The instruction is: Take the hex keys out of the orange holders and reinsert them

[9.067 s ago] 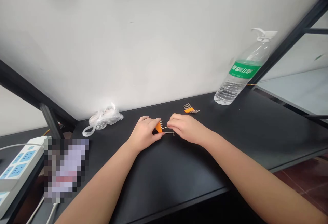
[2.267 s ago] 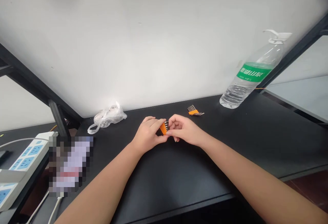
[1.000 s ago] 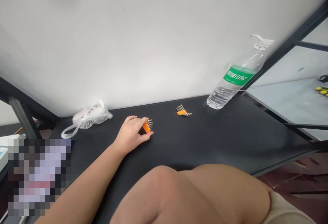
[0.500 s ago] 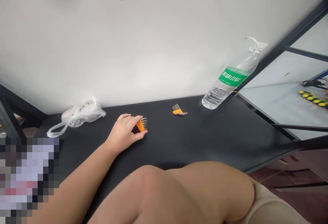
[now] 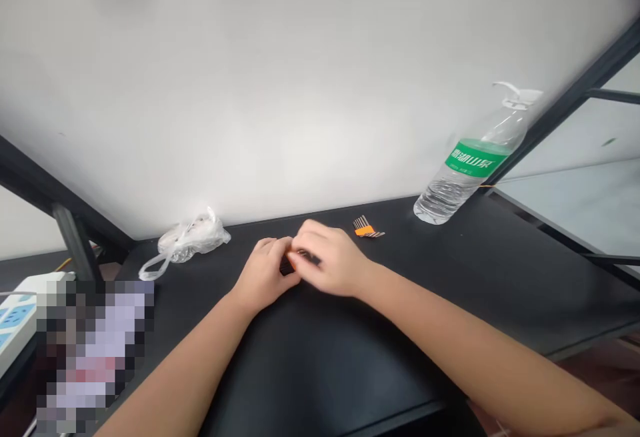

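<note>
My left hand (image 5: 267, 270) is closed around an orange-holdered hex key set (image 5: 291, 263) on the black table. Only a little of the orange holder and some dark key ends show between the fingers. My right hand (image 5: 330, 260) meets it from the right, slightly blurred, with thumb and fingers curled onto the same set. What the right fingertips grip exactly is hidden. A second hex key set (image 5: 365, 230), also in an orange holder, lies on the table just beyond my right hand, its metal keys fanned out two ways.
A clear plastic bag (image 5: 193, 237) lies against the wall at left. On the right a large water bottle (image 5: 460, 167) with a green label stands by the black frame. A white power strip (image 5: 23, 310) is at the left edge, beside a pixelated patch. The black table (image 5: 310, 363) meets a white wall.
My right hand has come in and joined my left at the hex key set. The bare skin that filled the lower middle is gone. The view has shifted a little left.
</note>
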`<action>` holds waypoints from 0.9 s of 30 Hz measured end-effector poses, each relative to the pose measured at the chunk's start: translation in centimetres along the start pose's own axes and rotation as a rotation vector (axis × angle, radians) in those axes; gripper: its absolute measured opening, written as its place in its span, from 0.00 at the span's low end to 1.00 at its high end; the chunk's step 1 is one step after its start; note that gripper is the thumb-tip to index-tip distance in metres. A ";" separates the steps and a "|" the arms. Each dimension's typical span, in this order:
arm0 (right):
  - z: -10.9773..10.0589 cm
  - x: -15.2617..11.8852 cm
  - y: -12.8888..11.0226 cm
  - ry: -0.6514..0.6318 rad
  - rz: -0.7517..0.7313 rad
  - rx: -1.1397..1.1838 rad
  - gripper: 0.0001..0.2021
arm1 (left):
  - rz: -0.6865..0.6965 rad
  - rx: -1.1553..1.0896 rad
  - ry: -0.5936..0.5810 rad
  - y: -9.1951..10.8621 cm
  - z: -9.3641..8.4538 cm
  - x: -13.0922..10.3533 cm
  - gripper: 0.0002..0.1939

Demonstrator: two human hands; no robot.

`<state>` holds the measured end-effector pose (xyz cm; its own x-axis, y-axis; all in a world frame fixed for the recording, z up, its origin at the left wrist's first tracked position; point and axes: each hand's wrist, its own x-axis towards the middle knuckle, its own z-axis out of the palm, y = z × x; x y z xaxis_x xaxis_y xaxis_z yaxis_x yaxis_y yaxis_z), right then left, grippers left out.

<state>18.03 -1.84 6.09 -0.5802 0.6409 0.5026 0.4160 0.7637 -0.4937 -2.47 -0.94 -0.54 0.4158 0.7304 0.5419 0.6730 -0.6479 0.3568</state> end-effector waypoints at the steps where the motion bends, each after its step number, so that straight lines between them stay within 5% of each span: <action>1: 0.2 -0.4 1.6 0.071 0.077 0.019 0.07 | -0.013 0.001 -0.004 0.2 0.0 0.0 0.26; 6: 1.4 -1.8 6.4 -0.108 0.227 0.321 0.15 | -0.065 -0.038 -0.046 0.4 0.0 -0.2 0.27; 16: 1.7 -1.6 5.9 -0.391 0.551 0.638 0.14 | -0.021 -0.035 -0.109 0.6 0.0 -0.2 0.23; 27: 2.3 -1.7 6.7 -0.351 0.734 0.569 0.17 | -0.067 -0.008 -0.222 0.2 0.1 -0.1 0.21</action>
<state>20.20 2.03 0.30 -0.5261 0.8105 -0.2575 0.4105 -0.0232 -0.9116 -2.35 -1.17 -0.59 0.4954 0.8008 0.3366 0.6990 -0.5976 0.3929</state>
